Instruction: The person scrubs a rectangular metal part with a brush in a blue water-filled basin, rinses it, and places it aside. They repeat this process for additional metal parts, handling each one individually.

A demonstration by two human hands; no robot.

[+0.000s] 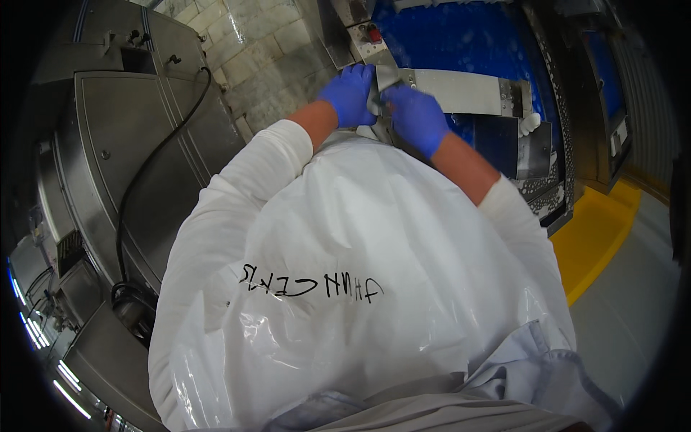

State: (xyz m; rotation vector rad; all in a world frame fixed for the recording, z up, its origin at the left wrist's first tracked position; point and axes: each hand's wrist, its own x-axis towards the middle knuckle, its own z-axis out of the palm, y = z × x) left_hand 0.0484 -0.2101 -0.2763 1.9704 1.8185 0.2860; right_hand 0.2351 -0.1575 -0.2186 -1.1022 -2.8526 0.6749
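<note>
White apron [432, 216] bulges below me while my left grip [350, 96] and blurred right grip [416, 117] flank a metal piece [387, 76] beside the left edge of the blue surface [453, 39], how tightly either closes I cannot tell.

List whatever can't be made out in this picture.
All in the head view:
Left hand: palm hidden by the back of its own glove.
Right hand: too blurred toward the fingers to tell whether it holds anything.
Yellow surface: left part hidden by the right sleeve.
Wearer's feet: hidden by the white apron.
</note>
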